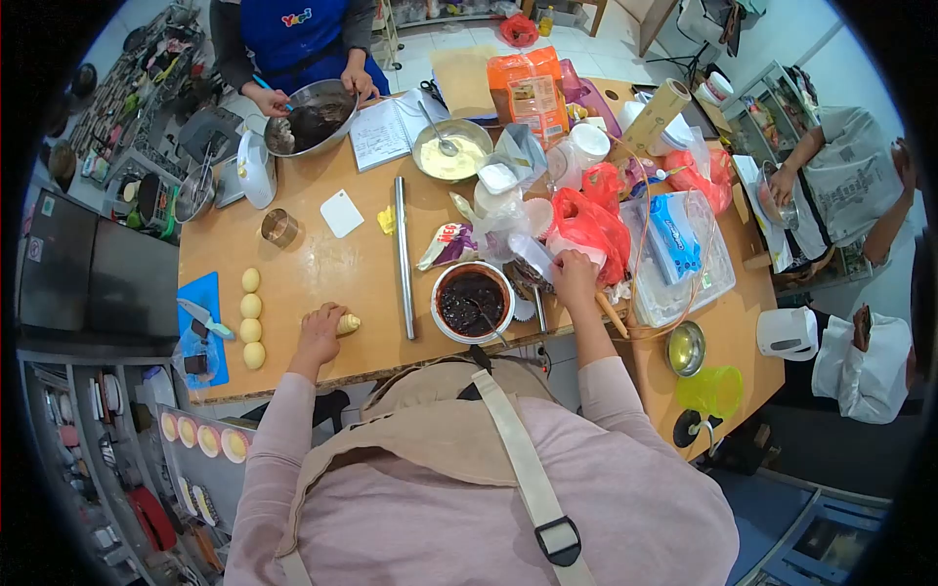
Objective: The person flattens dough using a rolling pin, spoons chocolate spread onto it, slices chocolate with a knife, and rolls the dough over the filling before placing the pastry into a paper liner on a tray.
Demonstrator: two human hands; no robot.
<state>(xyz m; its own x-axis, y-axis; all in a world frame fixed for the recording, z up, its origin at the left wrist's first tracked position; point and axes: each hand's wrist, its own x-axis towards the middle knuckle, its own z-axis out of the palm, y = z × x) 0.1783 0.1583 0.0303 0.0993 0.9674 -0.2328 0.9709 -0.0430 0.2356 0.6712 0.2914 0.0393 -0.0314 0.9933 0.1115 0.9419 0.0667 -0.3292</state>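
Note:
My left hand (pixel 319 334) rests on the tabletop, its fingers curled over a small rolled piece of dough (pixel 349 323) whose ridged end sticks out. To its left, several round dough balls (pixel 251 306) stand in a row. A long metal rod (pixel 404 259) lies between my hands. My right hand (pixel 576 275) reaches past a white tub of dark filling (pixel 472 302) with a spoon in it. Its fingers pinch the edge of a plastic packet (pixel 531 258), partly hidden among bags.
A blue board (pixel 203 330) with a knife lies left. Red plastic bags (pixel 591 223), a tissue pack (pixel 674 237) and a plastic box crowd the right. Across the table, a person in a blue apron holds a mixing bowl (pixel 311 117); another person works at right.

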